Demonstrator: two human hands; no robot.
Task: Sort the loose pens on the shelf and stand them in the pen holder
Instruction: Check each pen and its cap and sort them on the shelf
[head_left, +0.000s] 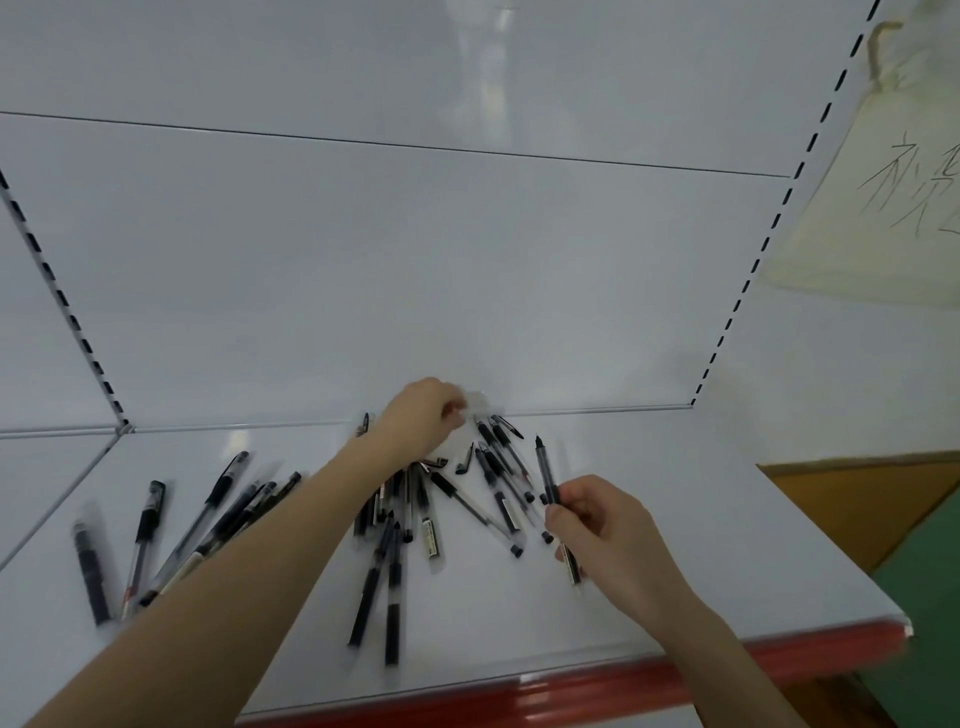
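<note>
Several loose black pens (395, 525) lie scattered on the white shelf (675, 545), in a middle pile and a left group (218, 525). My right hand (597, 525) grips a black pen (546, 475) that points up and away. Near the shelf's back, my left hand (423, 415) reaches over the pile with curled fingers; what it holds is blurred. More pens (501, 452) lie just right of it. No pen holder is in view.
The shelf has a red front strip (571, 686) and a white back panel (415, 260) with slotted uprights (769, 244) at both sides. A pale cloth bag (883, 182) with writing hangs at the right. Green floor shows at the lower right.
</note>
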